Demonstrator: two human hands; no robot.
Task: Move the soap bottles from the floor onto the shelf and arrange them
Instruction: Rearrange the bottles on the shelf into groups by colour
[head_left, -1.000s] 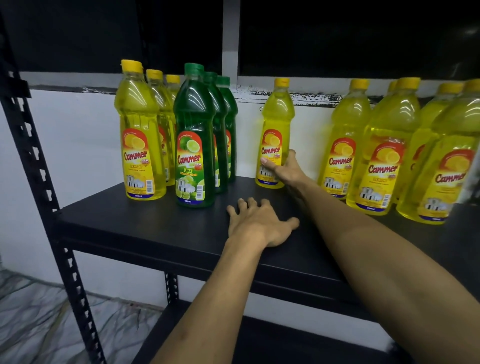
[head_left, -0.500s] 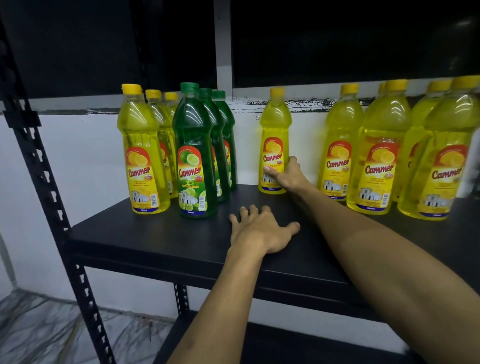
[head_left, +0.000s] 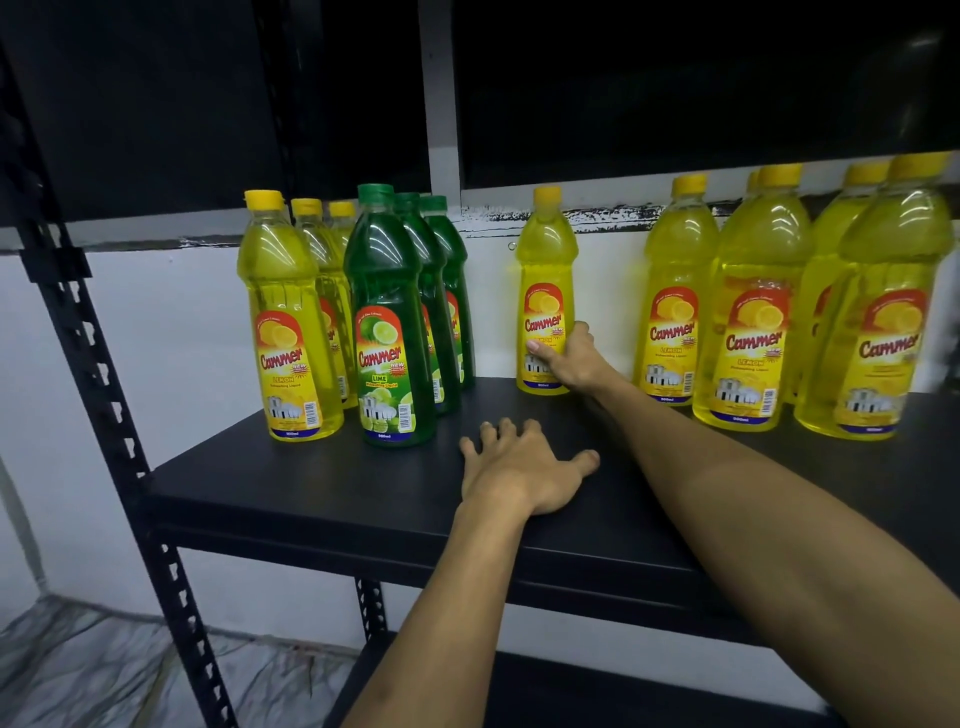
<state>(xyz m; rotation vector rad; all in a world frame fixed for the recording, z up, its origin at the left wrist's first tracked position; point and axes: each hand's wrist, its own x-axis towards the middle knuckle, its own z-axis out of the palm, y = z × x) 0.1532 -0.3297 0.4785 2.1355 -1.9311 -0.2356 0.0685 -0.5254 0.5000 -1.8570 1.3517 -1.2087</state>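
right hand: right hand (head_left: 571, 358) wraps the lower body of the lone yellow bottle (head_left: 545, 270), thumb across the label, fingers round the right side. Firm hold, bottle upright, base on the shelf.
left hand: left hand (head_left: 519, 467) lies palm down on the shelf (head_left: 311, 483), fingers spread, holding nothing. Looks like a brace.
bottle position: back of the shelf, near the wall, in the gap between the green row (head_left: 395, 322) and the yellow group on the right (head_left: 753, 312). Well apart from both.
left rows: yellow row (head_left: 283, 322) and the green row stand side by side, each three deep.
handling: full to the neck, so probably heavy for its size. Smooth plastic and glossy label, likely slippery. Tall and narrow, tips easily if pushed high.
where to hold: low on the body at the label, as now. Sliding on the base should be safer than lifting by the cap.
stage: arranging, I'd say. No bottles visible on the floor (head_left: 78, 665).
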